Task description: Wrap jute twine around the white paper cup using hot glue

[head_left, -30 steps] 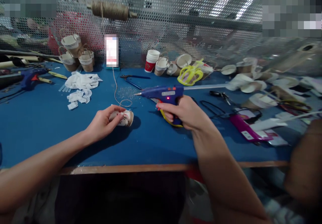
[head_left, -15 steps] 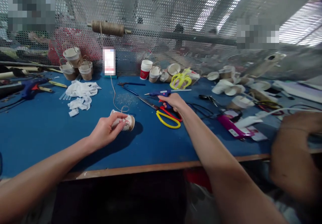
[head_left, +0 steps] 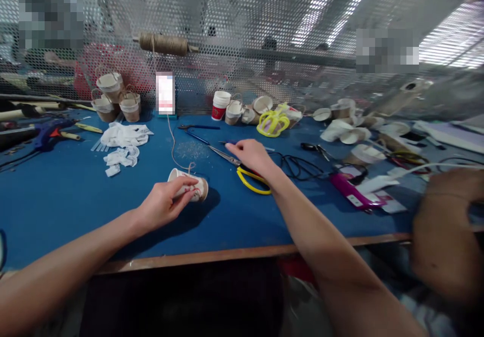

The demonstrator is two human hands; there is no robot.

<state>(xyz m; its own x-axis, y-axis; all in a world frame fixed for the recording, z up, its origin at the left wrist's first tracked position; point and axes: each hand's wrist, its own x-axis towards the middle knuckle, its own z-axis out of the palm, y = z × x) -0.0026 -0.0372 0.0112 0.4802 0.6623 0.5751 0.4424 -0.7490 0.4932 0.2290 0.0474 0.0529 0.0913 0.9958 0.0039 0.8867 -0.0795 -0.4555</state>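
My left hand (head_left: 164,206) is closed on a white paper cup (head_left: 198,188) that lies on its side on the blue table (head_left: 56,195). A thin twine (head_left: 173,143) runs from the cup up toward the spool (head_left: 164,44) on the mesh wall. My right hand (head_left: 249,154) reaches forward and lies over a blue glue gun (head_left: 226,143) set down on the table; only the gun's tip shows, and the fingers curl loosely over its body. Yellow-handled scissors (head_left: 251,181) lie just under that wrist.
White lace scraps (head_left: 123,143) lie at the left. Twine-wrapped cups (head_left: 113,97) and a second glue gun (head_left: 51,130) sit far left. Paper cups (head_left: 234,110), a yellow frame (head_left: 273,122), black scissors (head_left: 317,149) and a purple packet (head_left: 346,185) crowd the back and right. Another person's arm (head_left: 442,236) is at the right edge.
My right hand carried the glue gun forward, away from me, and lowered it onto the table beyond the scissors. My left hand stayed on the cup.
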